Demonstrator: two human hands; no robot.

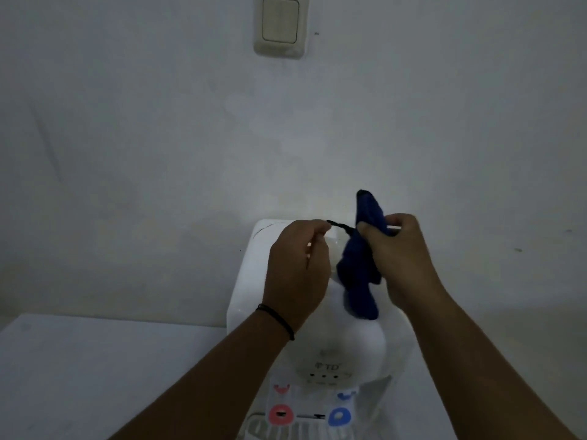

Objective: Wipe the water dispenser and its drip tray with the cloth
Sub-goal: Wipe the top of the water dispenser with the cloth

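Above the water dispenser point(251, 274), the right hand point(397, 258) grips the blue cloth point(359, 274), bunched and hanging lengthwise over its top. The left hand point(298, 265) pinches a dark thread from the cloth. The drip tray point(305, 430), directly below, is cut off by the frame.

You see a dim, grey, grainy view: the wall point(158, 138) darkens toward the corners, the dispenser top point(251, 258) glows faintly, and your hands blur softly with slight wide-angle bending at the edges.
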